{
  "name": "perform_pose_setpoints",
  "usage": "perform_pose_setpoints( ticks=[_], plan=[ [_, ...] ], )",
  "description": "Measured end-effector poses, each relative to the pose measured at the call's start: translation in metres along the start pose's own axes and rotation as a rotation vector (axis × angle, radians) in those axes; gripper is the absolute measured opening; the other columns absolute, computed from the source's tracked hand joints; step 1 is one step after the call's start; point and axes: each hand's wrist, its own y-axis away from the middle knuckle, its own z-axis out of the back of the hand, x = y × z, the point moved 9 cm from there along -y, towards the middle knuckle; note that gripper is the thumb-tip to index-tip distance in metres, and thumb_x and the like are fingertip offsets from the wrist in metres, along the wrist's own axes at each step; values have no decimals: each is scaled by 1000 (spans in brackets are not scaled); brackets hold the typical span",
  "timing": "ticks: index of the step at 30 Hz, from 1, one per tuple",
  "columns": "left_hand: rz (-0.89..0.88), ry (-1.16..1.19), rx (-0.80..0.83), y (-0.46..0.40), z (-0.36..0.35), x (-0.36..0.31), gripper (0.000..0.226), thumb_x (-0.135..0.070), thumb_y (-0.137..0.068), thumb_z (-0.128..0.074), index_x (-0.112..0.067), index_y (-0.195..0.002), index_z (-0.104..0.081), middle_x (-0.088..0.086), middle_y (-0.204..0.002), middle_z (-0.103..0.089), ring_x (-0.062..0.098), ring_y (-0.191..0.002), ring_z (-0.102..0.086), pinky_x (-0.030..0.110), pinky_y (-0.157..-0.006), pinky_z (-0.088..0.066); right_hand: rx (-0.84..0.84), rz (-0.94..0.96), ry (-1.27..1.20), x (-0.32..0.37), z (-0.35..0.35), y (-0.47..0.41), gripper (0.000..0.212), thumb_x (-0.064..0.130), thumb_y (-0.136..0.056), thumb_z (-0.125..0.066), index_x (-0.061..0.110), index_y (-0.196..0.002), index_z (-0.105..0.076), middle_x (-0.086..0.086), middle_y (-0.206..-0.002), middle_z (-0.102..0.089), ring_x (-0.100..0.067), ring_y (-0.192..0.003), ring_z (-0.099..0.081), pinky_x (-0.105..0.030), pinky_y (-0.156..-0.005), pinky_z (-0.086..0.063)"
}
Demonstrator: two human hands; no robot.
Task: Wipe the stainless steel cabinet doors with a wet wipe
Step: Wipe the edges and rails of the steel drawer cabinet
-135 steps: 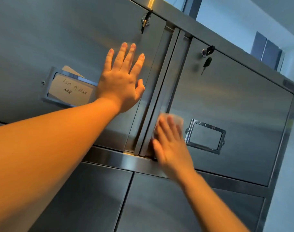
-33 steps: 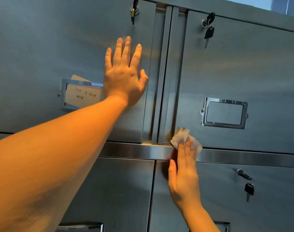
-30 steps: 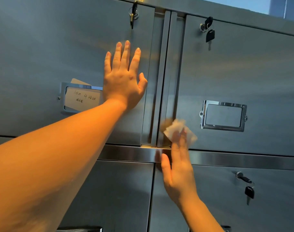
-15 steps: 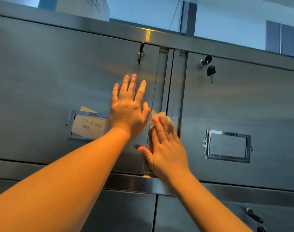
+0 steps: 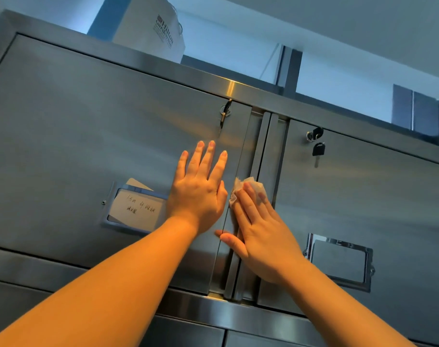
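Observation:
Two stainless steel upper cabinet doors fill the view, the left door (image 5: 88,136) and the right door (image 5: 378,196), meeting at a vertical seam with raised edge strips (image 5: 266,156). My left hand (image 5: 199,191) lies flat on the left door with its fingers spread, beside the seam. My right hand (image 5: 258,226) presses a crumpled white wet wipe (image 5: 248,186) against the seam strips with straight fingers. Most of the wipe is hidden under those fingers.
Keys hang from the locks of the left door (image 5: 224,113) and the right door (image 5: 317,146). A label holder with a handwritten card (image 5: 136,209) sits left, an empty holder (image 5: 338,261) right. A white paper bag (image 5: 153,28) stands on the cabinet top. Lower doors (image 5: 188,331) sit below.
My right hand has carried the wipe up from the horizontal rail under the doors to mid-height on the centre seam. My left hand has stayed flat on the left door. The view has tilted upward.

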Motion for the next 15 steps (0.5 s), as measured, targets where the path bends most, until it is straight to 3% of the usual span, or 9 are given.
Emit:
perform_pose_setpoints(
  ticks=[3, 9, 15],
  plan=[
    [-9, 13, -13, 0, 0, -1, 60, -36, -95, -29, -14, -149, -40, 15, -158, -31, 33, -147, -26, 55, -117, -24, 15, 22, 7, -13, 9, -14, 76, 67, -98, -7, 15, -153, -5, -6, -163, 4, -19, -149, 17, -38, -119, 7],
    [-13, 30, -37, -1, 3, -1, 60, -35, -93, -32, -13, -147, -45, 17, -155, -35, 34, -145, -31, 57, -114, -30, 24, -91, 30, -57, 47, -81, 102, 76, -79, 15, 11, -156, -3, -4, -164, 10, -9, -142, 29, -30, -117, 20],
    [-17, 14, -22, -1, 2, -2, 59, -33, -93, -32, -13, -147, -44, 16, -156, -35, 34, -145, -30, 54, -113, -23, 11, -227, -39, -72, 58, -112, 96, 74, -86, 5, 9, -156, -2, -6, -164, 11, -13, -147, 23, -35, -121, 14]
  ],
)
